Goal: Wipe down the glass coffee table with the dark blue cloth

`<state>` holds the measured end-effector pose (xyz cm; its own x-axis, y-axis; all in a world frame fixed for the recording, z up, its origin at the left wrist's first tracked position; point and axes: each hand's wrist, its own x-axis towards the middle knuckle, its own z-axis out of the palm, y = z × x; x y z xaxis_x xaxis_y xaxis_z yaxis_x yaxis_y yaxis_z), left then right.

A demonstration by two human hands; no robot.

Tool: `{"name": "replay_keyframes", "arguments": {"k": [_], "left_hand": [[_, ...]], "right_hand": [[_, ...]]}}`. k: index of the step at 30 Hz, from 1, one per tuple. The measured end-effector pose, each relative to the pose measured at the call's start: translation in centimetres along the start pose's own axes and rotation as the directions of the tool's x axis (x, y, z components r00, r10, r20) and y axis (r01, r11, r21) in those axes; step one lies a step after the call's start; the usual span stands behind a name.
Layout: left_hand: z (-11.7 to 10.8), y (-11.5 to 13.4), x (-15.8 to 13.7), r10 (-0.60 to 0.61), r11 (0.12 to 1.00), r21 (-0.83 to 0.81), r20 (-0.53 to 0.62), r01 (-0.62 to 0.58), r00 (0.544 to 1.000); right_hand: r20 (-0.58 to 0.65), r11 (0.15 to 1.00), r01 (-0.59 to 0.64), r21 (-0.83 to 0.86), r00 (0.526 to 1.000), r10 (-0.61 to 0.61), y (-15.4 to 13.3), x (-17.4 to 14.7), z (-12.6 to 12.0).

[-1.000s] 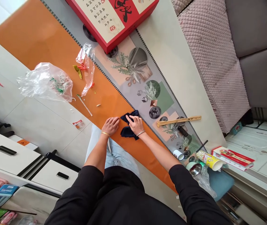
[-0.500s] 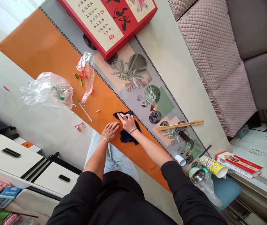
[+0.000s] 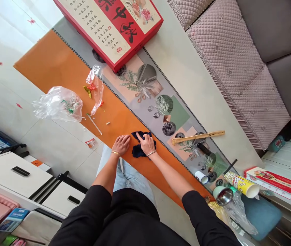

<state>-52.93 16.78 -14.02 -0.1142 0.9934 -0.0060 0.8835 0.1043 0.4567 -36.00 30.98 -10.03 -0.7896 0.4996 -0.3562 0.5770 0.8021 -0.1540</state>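
Note:
A crumpled dark blue cloth (image 3: 138, 151) lies on the orange strip of the table cover (image 3: 66, 68). On top of it presses my right hand (image 3: 147, 144), the index finger pointing forward and the other fingers bent into the fabric. My left hand (image 3: 121, 145) rests palm down on the near edge of the orange strip, left of the cloth and apart from it, fingers stretched out and holding nothing. A small pale scrap (image 3: 108, 123) and a thin whitish stick (image 3: 94, 123) lie farther left, beside a clear plastic bag (image 3: 66, 104).
Clear plastic wrapping (image 3: 98, 89) lies beyond the bag. A large red gift box (image 3: 135, 41) stands at the back. To the right are a wooden back scratcher (image 3: 199, 137), a black remote (image 3: 203, 149), a white cup (image 3: 201, 177), a metal-lined bowl (image 3: 223, 195) and a yellow popcorn cup (image 3: 245, 186).
My right hand has slid the cloth slightly right and toward me, and the cloth is bunched differently. My left hand stays on the table edge. The whole view has shifted a little.

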Motion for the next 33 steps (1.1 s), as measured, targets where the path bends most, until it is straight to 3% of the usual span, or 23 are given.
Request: {"name": "replay_keyframes", "arguments": {"k": [3,8,10,13,19,22,25,30,33], "left_hand": [[0.1,0.0,0.0,0.022,0.999,0.025,-0.026,-0.022,0.999],[-0.1,0.1,0.1,0.004,1.000,0.023,0.004,-0.004,1.000],[-0.2,0.1,0.2,-0.013,1.000,0.006,0.029,0.012,0.999],[-0.5,0.1,0.3,-0.022,1.000,-0.004,0.040,0.022,0.999],[-0.4,0.1,0.2,-0.021,1.000,-0.014,0.024,0.021,1.000],[-0.1,0.1,0.1,-0.004,1.000,-0.020,0.017,0.004,1.000],[0.1,0.0,-0.1,0.006,1.000,-0.014,0.010,-0.006,1.000],[0.0,0.0,0.0,-0.006,1.000,-0.010,0.034,0.007,0.999],[-0.1,0.1,0.1,-0.011,1.000,0.008,0.029,0.011,1.000]], "right_hand": [[0.016,1.000,0.003,-0.031,1.000,-0.003,-0.8,2.2,-0.5],[-0.041,1.000,0.029,-0.001,0.999,-0.029,-4.0,11.6,-2.4],[-0.046,0.999,0.049,0.006,0.998,-0.049,-4.4,13.3,-3.0],[-0.044,0.998,0.065,0.007,0.997,-0.064,-3.7,12.1,-3.0],[0.033,0.995,0.083,-0.047,0.996,-0.082,-0.8,3.5,-1.3],[0.065,0.994,0.088,-0.064,0.994,-0.084,-0.1,1.1,-0.8],[0.069,0.992,0.103,-0.068,0.993,-0.099,-0.6,2.3,-1.1],[0.019,0.993,0.108,-0.043,0.994,-0.107,-2.9,9.7,-2.4],[-0.012,0.993,0.110,-0.031,0.994,-0.110,-3.5,11.8,-2.9]]}}
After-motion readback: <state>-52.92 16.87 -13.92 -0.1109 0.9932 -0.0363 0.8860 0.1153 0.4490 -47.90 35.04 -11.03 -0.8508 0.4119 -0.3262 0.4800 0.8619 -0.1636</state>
